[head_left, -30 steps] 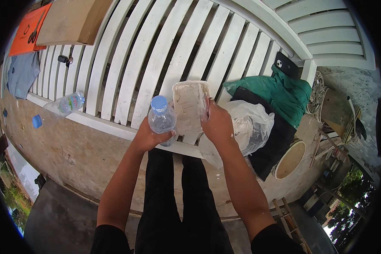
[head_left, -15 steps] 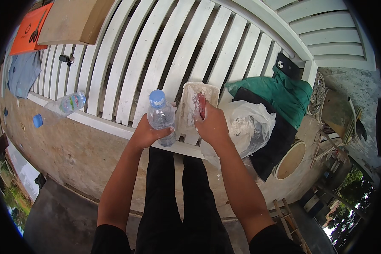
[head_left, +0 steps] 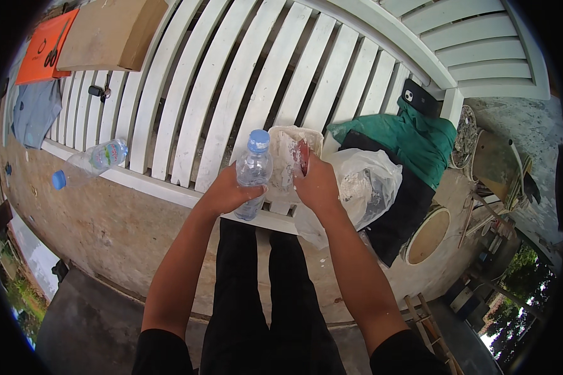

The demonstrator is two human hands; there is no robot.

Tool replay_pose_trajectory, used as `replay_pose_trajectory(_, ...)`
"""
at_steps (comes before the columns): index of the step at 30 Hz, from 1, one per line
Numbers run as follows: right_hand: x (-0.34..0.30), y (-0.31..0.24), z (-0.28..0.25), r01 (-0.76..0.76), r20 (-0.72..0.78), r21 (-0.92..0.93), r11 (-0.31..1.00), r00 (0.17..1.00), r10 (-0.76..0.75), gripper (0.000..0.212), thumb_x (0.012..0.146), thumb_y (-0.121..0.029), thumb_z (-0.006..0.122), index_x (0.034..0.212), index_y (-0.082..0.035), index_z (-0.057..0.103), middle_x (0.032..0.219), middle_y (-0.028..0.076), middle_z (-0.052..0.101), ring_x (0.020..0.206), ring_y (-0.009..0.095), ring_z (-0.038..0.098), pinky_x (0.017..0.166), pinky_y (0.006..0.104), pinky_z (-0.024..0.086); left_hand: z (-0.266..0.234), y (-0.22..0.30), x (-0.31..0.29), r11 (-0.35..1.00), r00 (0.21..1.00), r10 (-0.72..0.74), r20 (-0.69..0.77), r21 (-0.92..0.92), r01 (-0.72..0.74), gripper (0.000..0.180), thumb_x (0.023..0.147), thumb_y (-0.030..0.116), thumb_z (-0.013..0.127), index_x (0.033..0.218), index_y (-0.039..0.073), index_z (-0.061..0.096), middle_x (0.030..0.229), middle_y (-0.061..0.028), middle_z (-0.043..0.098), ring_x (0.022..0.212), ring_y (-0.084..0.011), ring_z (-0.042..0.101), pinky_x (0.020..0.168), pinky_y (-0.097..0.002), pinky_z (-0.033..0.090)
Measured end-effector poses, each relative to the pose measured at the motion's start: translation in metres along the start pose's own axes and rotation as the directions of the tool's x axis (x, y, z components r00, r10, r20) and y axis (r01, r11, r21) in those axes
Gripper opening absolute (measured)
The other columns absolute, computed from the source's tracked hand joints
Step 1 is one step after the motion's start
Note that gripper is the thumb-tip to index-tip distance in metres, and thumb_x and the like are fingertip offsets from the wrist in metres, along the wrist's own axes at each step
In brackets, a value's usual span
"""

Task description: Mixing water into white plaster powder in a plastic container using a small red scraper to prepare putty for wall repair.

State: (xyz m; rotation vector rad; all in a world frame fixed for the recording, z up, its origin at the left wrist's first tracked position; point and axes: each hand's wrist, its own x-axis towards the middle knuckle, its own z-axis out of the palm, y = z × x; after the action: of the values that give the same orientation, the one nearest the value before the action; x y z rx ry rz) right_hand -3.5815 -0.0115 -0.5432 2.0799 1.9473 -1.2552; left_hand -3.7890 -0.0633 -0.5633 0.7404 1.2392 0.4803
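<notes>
My left hand (head_left: 226,191) is wrapped round a clear plastic bottle (head_left: 254,170) with a blue cap, held upright at the bench's front edge. In my right hand (head_left: 318,187) is a red-handled tool (head_left: 304,155); its working end cannot be made out. The tool is over a shallow white tub (head_left: 279,140) smeared with pale paste or powder. Just right of that hand lies a translucent plastic bag (head_left: 385,178) with white powder inside. White specks mark my right hand.
The slatted white bench (head_left: 222,84) carries a cardboard box (head_left: 103,37), scissors (head_left: 51,56) on an orange packet, keys (head_left: 103,92), a second bottle (head_left: 100,156), a green cloth (head_left: 428,134) and a phone (head_left: 417,97). A round lid-like disc (head_left: 428,236) stands at right.
The bottle in my left hand has shifted right, closer to the tub, and now partly covers its left side. My right hand keeps its hold on the red-handled tool.
</notes>
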Motion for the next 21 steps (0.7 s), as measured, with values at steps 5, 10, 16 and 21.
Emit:
replay_pose_trajectory(5,-0.012,0.004,-0.007,-0.026,-0.052,0.02,0.999,0.998,0.027,0.032,0.077,-0.011,0.071,0.105,0.003,0.062,0.085,0.024,0.068,0.082,0.042,0.067,0.076,0.0451,0.053,0.006,0.001,0.0,0.997,1.0,0.02,0.004,0.08,-0.02,0.062,0.075,0.02,0.077,0.129,0.001,0.051,0.117,-0.0168,0.064,0.11,-0.0301,0.062,0.097,-0.0412,0.046)
replay_pose_trajectory(10,-0.024,-0.011,-0.01,-0.044,-0.044,0.036,0.998,0.998,0.046,0.031,0.077,-0.008,0.07,0.105,0.001,0.063,0.085,0.023,0.068,0.08,0.041,0.067,0.075,0.0434,0.053,0.003,0.006,-0.01,0.998,0.999,0.043,-0.021,0.053,-0.042,0.065,0.074,0.017,0.078,0.131,0.0,0.049,0.119,-0.0166,0.063,0.112,-0.0296,0.061,0.099,-0.0412,0.046)
replay_pose_trajectory(16,-0.019,-0.018,-0.016,-0.058,-0.013,0.251,0.966,0.998,0.063,0.032,0.079,-0.009,0.069,0.109,0.001,0.063,0.083,0.022,0.068,0.077,0.039,0.067,0.073,0.0415,0.052,-0.004,0.0,-0.021,0.994,0.993,0.075,-0.096,0.081,-0.067,0.044,0.079,0.017,0.076,0.117,0.001,0.059,0.106,-0.0108,0.067,0.1,-0.0235,0.064,0.091,-0.0403,0.049)
replay_pose_trajectory(21,-0.012,-0.02,-0.023,-0.041,0.039,0.11,0.993,0.999,0.037,0.036,0.08,-0.009,0.068,0.114,0.001,0.062,0.085,0.023,0.067,0.077,0.039,0.067,0.073,0.0401,0.052,-0.009,-0.006,-0.02,0.998,0.995,0.017,-0.097,0.064,-0.01,0.053,0.078,0.016,0.076,0.124,0.0,0.054,0.114,-0.0141,0.064,0.108,-0.0271,0.062,0.096,-0.0417,0.048)
